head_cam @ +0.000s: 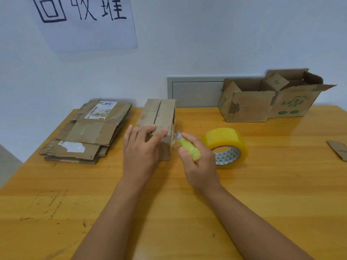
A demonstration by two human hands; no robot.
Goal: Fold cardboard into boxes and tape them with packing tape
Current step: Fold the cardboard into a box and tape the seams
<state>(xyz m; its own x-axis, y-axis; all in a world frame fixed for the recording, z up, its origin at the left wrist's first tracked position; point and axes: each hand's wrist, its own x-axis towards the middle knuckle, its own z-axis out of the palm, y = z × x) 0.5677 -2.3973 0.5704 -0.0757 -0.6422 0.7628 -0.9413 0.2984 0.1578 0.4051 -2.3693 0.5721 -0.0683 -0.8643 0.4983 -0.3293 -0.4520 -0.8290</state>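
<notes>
A small folded cardboard box [159, 114] stands on the wooden table [169, 203] in the middle. My left hand [139, 147] lies on its near end with straight fingers pressing the top and a strip of clear tape there. My right hand [197, 158] grips a yellow utility knife [188, 149], its blade tip right at the box's near right corner. A roll of yellowish packing tape [226, 147] lies just right of that hand.
A stack of flattened cardboard [88, 134] lies at the left. Two open cardboard boxes [266, 102] stand at the back right against the wall. A cardboard scrap [338, 150] sits at the right edge. A paper sign [84, 21] hangs on the wall.
</notes>
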